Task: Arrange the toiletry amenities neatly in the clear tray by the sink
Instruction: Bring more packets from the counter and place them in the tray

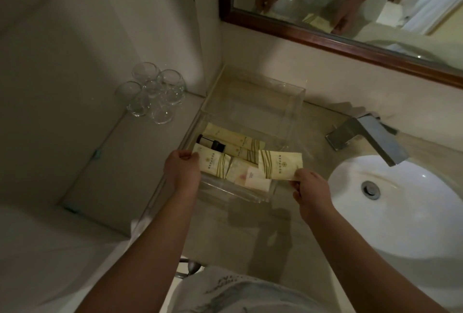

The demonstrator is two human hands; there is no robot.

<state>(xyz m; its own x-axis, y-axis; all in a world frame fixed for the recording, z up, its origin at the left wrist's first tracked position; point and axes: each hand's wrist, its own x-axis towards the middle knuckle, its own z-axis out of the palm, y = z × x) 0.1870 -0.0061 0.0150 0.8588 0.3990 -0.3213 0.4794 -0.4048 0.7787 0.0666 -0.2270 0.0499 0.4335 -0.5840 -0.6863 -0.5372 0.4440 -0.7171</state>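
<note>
Both hands, left hand and right hand, each gripping a sachet over cluttered clear tray.

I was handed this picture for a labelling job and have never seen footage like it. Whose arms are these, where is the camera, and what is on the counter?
There is no machine here. A person wears a wide-angle camera on the head, looking down, so the two arms reaching out from the bottom are their own. It is one picture, one view.

They stand at a bathroom counter. A clear tray sits beside the white sink, with a metal faucet and a wood-framed mirror behind. In the corner stand several empty glasses.

Inside the tray lie cream toiletry packets, a small dark bottle and a pale soap bar.

The left hand grips one cream packet in the tray. The right hand pinches another cream sachet by its corner, over the tray's near right part.
</note>
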